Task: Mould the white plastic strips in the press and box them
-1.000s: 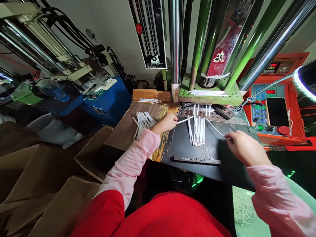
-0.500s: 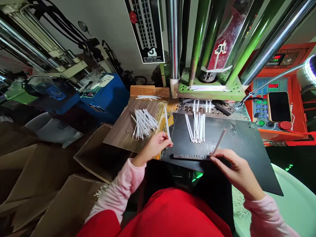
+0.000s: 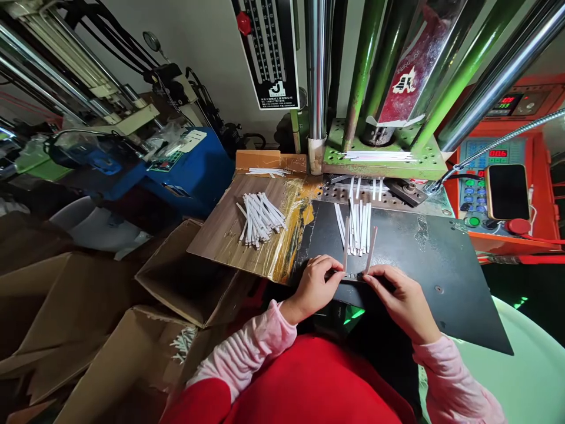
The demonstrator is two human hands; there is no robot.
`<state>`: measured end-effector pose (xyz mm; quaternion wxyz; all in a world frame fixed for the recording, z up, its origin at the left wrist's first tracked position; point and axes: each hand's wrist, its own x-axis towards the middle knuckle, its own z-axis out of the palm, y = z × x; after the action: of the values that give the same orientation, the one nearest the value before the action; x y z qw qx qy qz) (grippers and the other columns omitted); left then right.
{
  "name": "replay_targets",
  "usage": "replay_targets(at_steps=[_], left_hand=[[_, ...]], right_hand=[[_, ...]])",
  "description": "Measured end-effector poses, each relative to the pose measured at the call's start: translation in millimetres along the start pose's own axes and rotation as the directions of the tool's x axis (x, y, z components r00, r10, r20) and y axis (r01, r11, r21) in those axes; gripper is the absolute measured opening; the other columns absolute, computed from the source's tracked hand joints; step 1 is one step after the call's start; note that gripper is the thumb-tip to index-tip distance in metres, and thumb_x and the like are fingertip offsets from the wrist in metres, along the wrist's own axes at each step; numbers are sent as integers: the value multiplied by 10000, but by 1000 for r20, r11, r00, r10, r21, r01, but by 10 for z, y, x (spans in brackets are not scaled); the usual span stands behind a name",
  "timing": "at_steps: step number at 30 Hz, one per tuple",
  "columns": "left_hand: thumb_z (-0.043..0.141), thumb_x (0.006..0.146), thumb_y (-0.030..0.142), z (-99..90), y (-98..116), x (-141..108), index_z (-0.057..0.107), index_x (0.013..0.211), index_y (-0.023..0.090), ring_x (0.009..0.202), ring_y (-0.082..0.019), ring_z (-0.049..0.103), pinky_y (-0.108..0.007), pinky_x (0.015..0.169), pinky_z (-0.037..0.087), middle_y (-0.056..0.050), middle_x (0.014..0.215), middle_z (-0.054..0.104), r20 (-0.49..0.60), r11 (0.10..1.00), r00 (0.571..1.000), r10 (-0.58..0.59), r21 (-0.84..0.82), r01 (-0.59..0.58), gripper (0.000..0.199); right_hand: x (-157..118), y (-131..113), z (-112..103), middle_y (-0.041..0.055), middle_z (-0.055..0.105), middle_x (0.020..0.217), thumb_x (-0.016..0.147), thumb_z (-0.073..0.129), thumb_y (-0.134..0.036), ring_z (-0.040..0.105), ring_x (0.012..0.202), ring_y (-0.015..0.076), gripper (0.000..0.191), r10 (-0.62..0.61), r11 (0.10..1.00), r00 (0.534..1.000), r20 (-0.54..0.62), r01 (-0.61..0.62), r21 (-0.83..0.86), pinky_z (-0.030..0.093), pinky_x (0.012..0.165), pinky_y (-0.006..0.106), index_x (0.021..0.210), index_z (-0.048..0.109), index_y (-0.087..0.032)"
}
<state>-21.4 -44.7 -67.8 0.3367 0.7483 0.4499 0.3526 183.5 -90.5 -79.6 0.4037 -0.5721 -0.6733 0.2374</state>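
Note:
My left hand (image 3: pixel 318 281) pinches the lower end of a thin upright strip (image 3: pixel 346 244) over a slotted metal bar (image 3: pixel 352 276) at the front edge of the black board (image 3: pixel 441 259). Close by on the right, my right hand (image 3: pixel 395 294) pinches another strip (image 3: pixel 372 250), which leans slightly right. Both lower ends are at the bar, partly covered by my fingertips. Just behind lies a row of white strips (image 3: pixel 362 227) on the board. A heap of white strips (image 3: pixel 261 218) rests on the brown wooden board (image 3: pixel 216 235) at the left.
Behind the boards stands a press with a green plate (image 3: pixel 384 168) and steel columns. A red control box (image 3: pixel 541 194) with a phone (image 3: pixel 508 191) is at the right. Open cardboard boxes (image 3: pixel 176 282) fill the lower left; a pale green round surface (image 3: pixel 521 359) is lower right.
My left hand has moved right with its strip, from beside the wooden board to the bar. My right hand has shifted slightly left with its strip, now more upright. The view has shifted slightly.

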Motion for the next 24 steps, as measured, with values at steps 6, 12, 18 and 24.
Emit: replay_targets(at_steps=[6, 12, 18, 24], left_hand=[[704, 843, 108, 105, 19, 148, 667, 787, 175, 853, -174, 669, -306, 842, 455, -13, 859, 742, 67, 998, 996, 54, 12, -55, 95], [735, 828, 120, 104, 51, 203, 678, 779, 181, 865, -182, 675, -315, 855, 437, -9, 869, 758, 109, 1000, 994, 18, 18, -20, 96], [736, 824, 111, 86, 52, 202, 689, 779, 178, 877, -182, 665, -318, 871, 436, -14, 883, 762, 150, 998, 988, 22, 51, -30, 94], [697, 846, 101, 36, 56, 195, 707, 794, 184, 903, -190, 647, -320, 875, 452, -20, 893, 757, 187, 995, 981, 42, 83, -58, 98]], right_hand=[[-40, 76, -91, 14, 721, 875, 957, 580, -409, 668, 823, 191, 188, -71, 991, 997, -30, 67, -115, 485, 752, 323, 894, 645, -245], [-44, 133, -101, 21, 713, 890, 962, 571, -378, 659, 843, 197, 156, -47, 995, 999, 3, 47, -89, 479, 770, 337, 898, 635, -251], [-40, 168, -181, 55, 730, 939, 937, 573, -464, 672, 895, 224, 242, 53, 999, 996, 74, -54, 7, 515, 833, 367, 911, 671, -244], [200, 216, -337, 52, 749, 1047, 911, 550, -491, 698, 942, 224, 309, 159, 986, 972, 171, -164, 15, 535, 867, 355, 1028, 701, -248]])
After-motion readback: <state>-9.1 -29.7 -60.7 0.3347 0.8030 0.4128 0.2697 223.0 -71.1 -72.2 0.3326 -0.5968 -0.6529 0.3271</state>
